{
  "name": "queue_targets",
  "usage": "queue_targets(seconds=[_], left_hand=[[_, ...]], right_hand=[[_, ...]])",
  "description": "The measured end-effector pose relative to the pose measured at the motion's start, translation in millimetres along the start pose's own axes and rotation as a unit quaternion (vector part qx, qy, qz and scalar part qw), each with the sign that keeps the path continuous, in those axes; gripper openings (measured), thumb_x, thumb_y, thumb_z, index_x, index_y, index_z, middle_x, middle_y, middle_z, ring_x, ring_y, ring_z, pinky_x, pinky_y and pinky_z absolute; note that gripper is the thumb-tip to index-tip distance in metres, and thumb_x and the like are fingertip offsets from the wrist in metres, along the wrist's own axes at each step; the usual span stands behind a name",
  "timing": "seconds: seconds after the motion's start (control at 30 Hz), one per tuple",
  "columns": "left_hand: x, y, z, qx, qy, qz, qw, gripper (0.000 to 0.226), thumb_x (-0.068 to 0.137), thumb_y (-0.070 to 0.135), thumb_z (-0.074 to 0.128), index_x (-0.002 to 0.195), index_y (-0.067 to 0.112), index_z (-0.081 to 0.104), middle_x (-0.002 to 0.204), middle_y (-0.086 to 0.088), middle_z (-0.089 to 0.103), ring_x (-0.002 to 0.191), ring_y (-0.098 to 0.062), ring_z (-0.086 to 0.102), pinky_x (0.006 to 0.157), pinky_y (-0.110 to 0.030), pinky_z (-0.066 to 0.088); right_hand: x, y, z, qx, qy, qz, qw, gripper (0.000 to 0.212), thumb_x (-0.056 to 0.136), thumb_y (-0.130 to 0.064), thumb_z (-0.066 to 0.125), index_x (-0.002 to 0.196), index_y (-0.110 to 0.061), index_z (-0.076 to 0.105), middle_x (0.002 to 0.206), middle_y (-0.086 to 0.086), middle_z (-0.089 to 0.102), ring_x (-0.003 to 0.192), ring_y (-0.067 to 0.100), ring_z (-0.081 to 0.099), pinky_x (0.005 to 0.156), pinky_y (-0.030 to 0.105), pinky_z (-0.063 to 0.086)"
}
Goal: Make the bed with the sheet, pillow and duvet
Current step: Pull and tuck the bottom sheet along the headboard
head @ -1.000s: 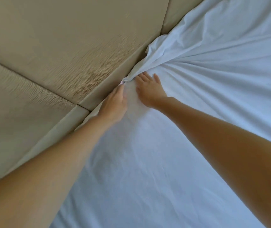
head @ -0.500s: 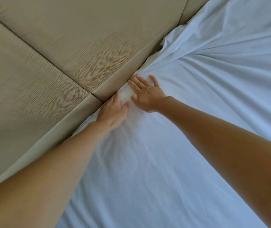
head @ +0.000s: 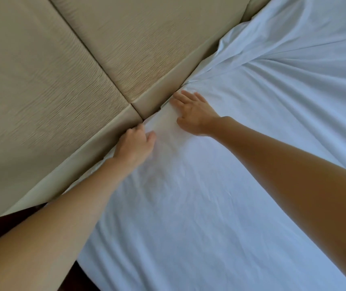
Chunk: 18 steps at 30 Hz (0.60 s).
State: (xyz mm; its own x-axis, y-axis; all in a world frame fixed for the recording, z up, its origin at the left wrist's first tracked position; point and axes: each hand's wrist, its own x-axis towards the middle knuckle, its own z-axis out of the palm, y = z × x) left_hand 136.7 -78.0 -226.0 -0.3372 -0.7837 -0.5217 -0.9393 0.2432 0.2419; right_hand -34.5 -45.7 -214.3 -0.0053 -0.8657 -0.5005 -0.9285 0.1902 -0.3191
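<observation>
The right hand (head: 193, 114) lay flat on the sheet (head: 210, 206), fingers spread, by the headboard (head: 126, 49). The left hand (head: 134, 143) sat nearer, fingertips hidden at the sheet's edge (grip: can't tell).

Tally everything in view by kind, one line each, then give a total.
Hands: 2, the left hand and the right hand, both touching the sheet
Sheets: 1, the white sheet
Headboards: 1, the beige padded headboard
Pillows: 0 in view
Duvets: 0 in view
Total: 4
</observation>
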Motion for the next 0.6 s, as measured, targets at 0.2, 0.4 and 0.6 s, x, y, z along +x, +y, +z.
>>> queue_targets(seconds=[0.2,0.4,0.6], left_hand=[[23,3,-11,-0.059,-0.104,-0.057,0.991,0.052,0.094,0.046,0.035,0.120,0.006,0.054,0.125,-0.020,0.055,0.121,-0.034,0.046,0.090,-0.034,0.037],[2,23,-13,0.084,-0.011,0.018,0.996,0.031,0.099,0.017,0.032,0.122,0.001,0.045,0.130,-0.020,0.050,0.120,-0.040,0.047,0.093,-0.043,0.040],[8,83,-21,0.052,0.030,0.152,0.987,0.026,0.090,-0.002,0.034,0.110,0.001,0.051,0.122,-0.016,0.053,0.109,-0.036,0.052,0.079,-0.040,0.040]], right_hand=[[25,-26,0,-0.063,-0.018,0.018,0.998,0.051,0.091,-0.025,0.033,0.141,-0.017,0.036,0.145,0.000,0.035,0.141,0.018,0.016,0.117,0.040,0.005],[-1,-9,7,-0.001,0.034,-0.004,0.999,0.061,0.090,-0.013,0.036,0.149,-0.018,0.021,0.158,-0.001,0.013,0.147,0.013,0.003,0.117,0.037,-0.007],[-43,56,-3,0.009,0.146,0.065,0.987,0.057,0.091,-0.007,0.037,0.147,-0.011,0.025,0.158,0.006,0.014,0.146,0.020,0.010,0.118,0.035,0.001]])
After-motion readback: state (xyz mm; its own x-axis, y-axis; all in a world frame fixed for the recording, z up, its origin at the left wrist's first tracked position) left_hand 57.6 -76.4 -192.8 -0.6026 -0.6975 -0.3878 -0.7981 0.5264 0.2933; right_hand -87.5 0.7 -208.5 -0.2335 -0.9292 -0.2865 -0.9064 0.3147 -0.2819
